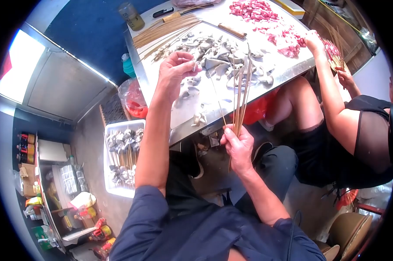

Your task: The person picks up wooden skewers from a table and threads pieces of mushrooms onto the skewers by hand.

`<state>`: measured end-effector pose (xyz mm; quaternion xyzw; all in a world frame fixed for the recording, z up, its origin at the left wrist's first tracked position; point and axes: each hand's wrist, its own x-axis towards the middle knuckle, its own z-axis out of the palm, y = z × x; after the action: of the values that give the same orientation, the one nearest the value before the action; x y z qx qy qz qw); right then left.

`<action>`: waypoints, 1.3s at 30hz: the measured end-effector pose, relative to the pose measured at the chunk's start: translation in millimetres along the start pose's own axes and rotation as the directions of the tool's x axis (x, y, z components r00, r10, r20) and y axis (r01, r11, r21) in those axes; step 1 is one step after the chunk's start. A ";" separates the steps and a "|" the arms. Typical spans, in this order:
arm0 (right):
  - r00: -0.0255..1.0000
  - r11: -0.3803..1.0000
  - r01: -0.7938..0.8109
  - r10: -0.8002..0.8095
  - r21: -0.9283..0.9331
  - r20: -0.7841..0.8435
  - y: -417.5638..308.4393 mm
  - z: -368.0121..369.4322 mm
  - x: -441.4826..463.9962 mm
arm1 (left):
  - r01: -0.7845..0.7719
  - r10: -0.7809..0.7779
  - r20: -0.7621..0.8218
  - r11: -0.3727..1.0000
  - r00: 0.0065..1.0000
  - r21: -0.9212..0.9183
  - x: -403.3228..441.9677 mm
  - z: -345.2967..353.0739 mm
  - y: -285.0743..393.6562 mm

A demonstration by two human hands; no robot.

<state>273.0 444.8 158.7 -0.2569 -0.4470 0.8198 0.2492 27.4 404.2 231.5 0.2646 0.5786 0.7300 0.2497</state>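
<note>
Head view: a slim bamboo skewer (217,94) slants up and leftward from the right hand (240,148), its long axis running away from the person's body, with its far end just beside the left hand (175,71). That left hand is the nearer one to the tip, reaching over the counter (185,114), its grip pressed together on what looks like a small grey piece (196,68) (too small to read its outline well). The right grip is closed round the lower part of a bundle of skewers (238,116), which fan slightly upward just off the metal edge, while the single one leans apart from them. Beyond both hands lies a heap of grey mushroom pieces (216,56), soft, curled and matt, with frilled, fan-like caps. Farther left, loose sticks (163,32) lie in a straight, dry, straw-coloured sheaf; a smooth wooden handle (232,30) rests behind the heap. Glossy red and pink meat (254,11) is spread at the far side, near a co-worker's hand (313,42). Low on the person's left, a rigid white plastic tray (118,192) bears sticks already threaded with ruffled grey pieces.
</note>
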 end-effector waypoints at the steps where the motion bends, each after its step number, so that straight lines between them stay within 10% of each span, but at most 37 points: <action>1: 1.000 1.000 0.015 -0.015 -0.006 0.005 0.4 0.2 -0.1 | 0.052 -0.049 0.034 0.994 0.998 -0.093 -4.0 -0.1 -0.2; 4: 0.999 0.999 0.043 -0.043 -0.017 0.013 1.3 -0.1 0.1 | 0.162 -0.120 0.144 0.931 0.982 -0.326 -11.4 5.0 -2.5; 27: 0.997 0.996 0.081 -0.081 -0.043 0.003 3.6 -2.8 0.7 | 0.063 -0.048 0.164 0.994 0.985 -0.084 -15.0 22.3 -14.5; 39: 0.997 0.995 0.081 -0.082 -0.056 -0.010 4.0 -4.3 1.4 | 0.160 -0.121 0.142 0.940 0.982 -0.301 -20.4 29.5 -13.0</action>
<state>274.1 446.4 152.9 -0.2503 -0.4782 0.7947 0.2778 63.1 414.2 222.5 0.2239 0.4577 0.7747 0.3744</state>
